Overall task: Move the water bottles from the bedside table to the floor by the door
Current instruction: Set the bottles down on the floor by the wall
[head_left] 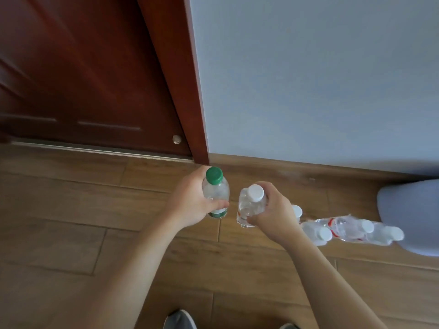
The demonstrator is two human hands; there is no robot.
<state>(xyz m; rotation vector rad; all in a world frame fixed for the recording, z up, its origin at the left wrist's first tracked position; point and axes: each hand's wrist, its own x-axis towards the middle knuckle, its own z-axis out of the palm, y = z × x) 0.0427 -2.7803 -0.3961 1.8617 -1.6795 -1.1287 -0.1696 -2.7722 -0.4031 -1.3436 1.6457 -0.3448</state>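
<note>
Left hand (190, 203) holds green-cap bottle (215, 193) in its grip, right hand (273, 210) white-cap bottle (251, 205), both upright low over floor (71, 210) by door (83, 79) at 11 o'clock; set down carelessly, the right one could topple bottle cluster (351, 227) crowded close at 3 o'clock.

The left hand (190, 203) covers the green-cap bottle's (217, 191) left side; whether its base touches the floor (71, 210) cannot be told. The right hand (273, 210) hides the white-cap bottle's (250, 205) right side and all but the cap of a third bottle (297, 211) at its 3 o'clock. The far bottles (351, 230) at 4 o'clock are smeared, their count and labels unreadable. A pale blue thing (411, 214) is cut by the right edge, two shoes (179, 320) at 6 o'clock by the bottom edge.
</note>
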